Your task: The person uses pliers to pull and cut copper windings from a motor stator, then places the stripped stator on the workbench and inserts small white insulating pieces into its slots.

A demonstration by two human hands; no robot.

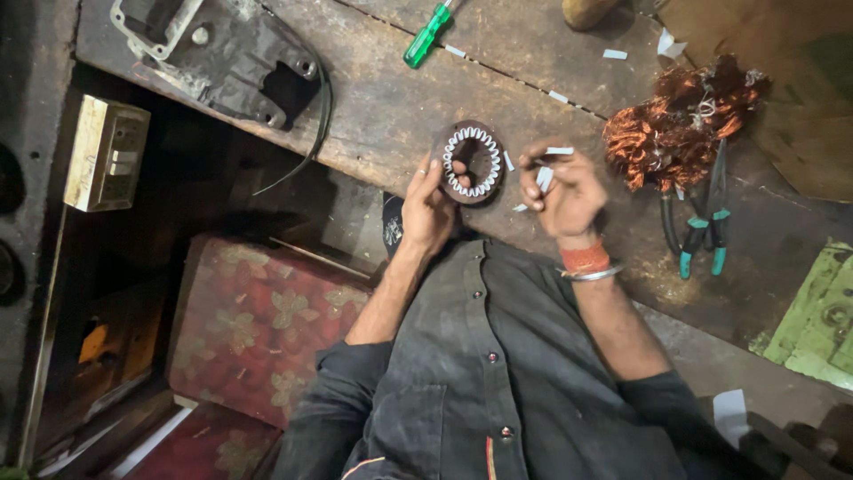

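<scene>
Scuffed wooden workbench (pixel 400 107) under us, and our left hand (pixel 428 212) is clamped round the ring-shaped stator core (pixel 472 162). Just right of that core, our right hand (pixel 569 191) pinches a white paper strip (pixel 544 178); copper wire tangle (pixel 680 120) further right.

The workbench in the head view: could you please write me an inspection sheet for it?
Surface: worn wooden bench, scuffed and stained.
Job's things: round stator core with white slot liners, held up by the left hand; right hand pinches small white paper strips.
Clutter: tangle of copper wire, green-handled pliers, green screwdriver, dark metal housing, paper scraps.
Hands: both bare; red band and metal bangle on the right wrist.
Cables: black cable curving off the bench edge.
Surroundings: switch box at left, red floral cushion below, green metal part at right.
</scene>
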